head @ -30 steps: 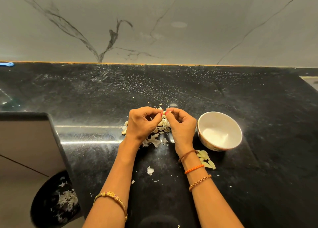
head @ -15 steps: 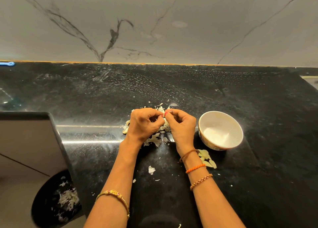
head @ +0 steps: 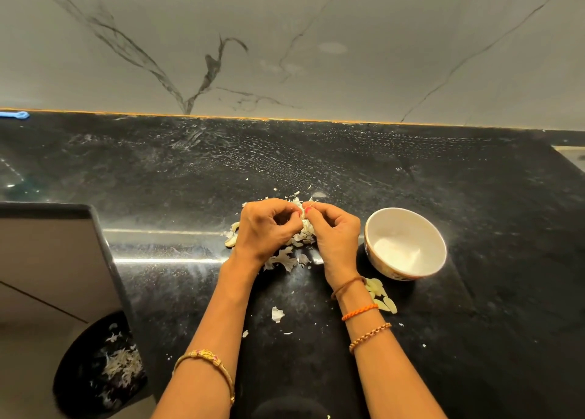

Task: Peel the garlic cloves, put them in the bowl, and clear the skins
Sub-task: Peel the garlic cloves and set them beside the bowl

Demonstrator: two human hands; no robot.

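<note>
Black polished stone table [head: 411,178]: slick, dropped clove could skid off near edge.
White round ceramic bowl [head: 405,217] at 3 o'clock of hands, looks empty.
Left hand [head: 264,228], right hand [head: 337,230]: fingers curled, pinching small pale garlic clove [head: 304,211]; sharp tug may flick it.
White papery skins [head: 285,260] at 6 o'clock may scatter.

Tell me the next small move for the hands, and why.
Probably pull the skin off: both hands, left and right, pinch a garlic clove with skin on it, above the skins pile. The bowl looks empty.
</note>
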